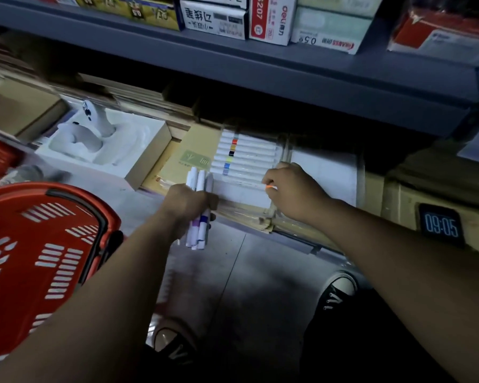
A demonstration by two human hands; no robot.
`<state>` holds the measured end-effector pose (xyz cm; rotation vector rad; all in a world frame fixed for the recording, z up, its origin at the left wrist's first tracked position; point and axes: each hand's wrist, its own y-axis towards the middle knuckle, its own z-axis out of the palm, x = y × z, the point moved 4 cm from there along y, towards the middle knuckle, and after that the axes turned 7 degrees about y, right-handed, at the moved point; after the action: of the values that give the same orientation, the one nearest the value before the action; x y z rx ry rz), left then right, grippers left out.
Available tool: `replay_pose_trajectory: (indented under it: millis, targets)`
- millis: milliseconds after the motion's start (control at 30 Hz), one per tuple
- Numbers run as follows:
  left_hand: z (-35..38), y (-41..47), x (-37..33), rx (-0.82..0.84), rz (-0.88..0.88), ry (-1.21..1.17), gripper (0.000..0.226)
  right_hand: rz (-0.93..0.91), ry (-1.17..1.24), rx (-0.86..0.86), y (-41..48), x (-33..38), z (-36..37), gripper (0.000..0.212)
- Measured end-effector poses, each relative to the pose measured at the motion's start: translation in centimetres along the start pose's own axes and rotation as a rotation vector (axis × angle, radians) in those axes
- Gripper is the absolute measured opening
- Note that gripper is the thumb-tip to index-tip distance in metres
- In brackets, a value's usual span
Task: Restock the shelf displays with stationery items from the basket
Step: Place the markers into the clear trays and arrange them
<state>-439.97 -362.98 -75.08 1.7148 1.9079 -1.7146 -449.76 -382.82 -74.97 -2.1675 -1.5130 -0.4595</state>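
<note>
My left hand [186, 205] grips a bundle of white markers [198, 230] with purple and blue bands, held upright in front of the low shelf. My right hand [291, 189] pinches one white marker with an orange band [268, 187] at the near end of a row of white markers [245, 156] lying side by side in a clear tray on the bottom shelf. The red shopping basket [39, 258] sits on the floor at my left, its inside mostly hidden.
A white moulded packing tray [105, 145] and flat brown packs [174, 161] lie left of the marker tray. Boxed stationery [268, 20] fills the grey shelf [260, 70] overhead. A digital timer [441, 225] reading 09:05 is at the right. My shoes [340, 291] are on the grey floor.
</note>
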Motion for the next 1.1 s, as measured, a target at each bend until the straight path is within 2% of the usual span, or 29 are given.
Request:
replay_pose_trajectory:
  millis: [200,400,467,600,700,933,1100]
  targets:
    - [1.5,-1.5,0.3,0.178,-0.073,-0.041,0.027,-0.148,-0.172,0.014,-0.7,-0.4,0.1,0.029]
    - [-0.1,-1.4,1.8,0.184,-0.131,-0.238,0.038,-0.272,-0.286,-0.020,-2.2,-1.1,0.3,0.031]
    - [-0.6,-1.3,2.2,0.178,-0.138,-0.315,0.038,-0.282,-0.315,-0.040,-2.5,-1.2,0.5,0.029]
    - [-0.6,-1.5,2.4,0.183,-0.135,-0.418,0.012,-0.279,-0.366,-0.070,-2.6,-0.9,0.9,0.029]
    - [-0.4,-1.4,2.2,0.203,-0.116,-0.466,0.003,-0.275,-0.389,-0.091,-2.5,-0.8,1.2,0.033]
    - [-0.3,-1.4,1.5,0.244,-0.097,-0.562,0.009,-0.223,-0.357,-0.107,-2.4,-0.9,1.5,0.036]
    - [-0.6,-0.9,1.7,0.248,-0.107,-0.562,0.017,-0.247,-0.443,-0.129,-2.0,-0.7,2.1,0.035]
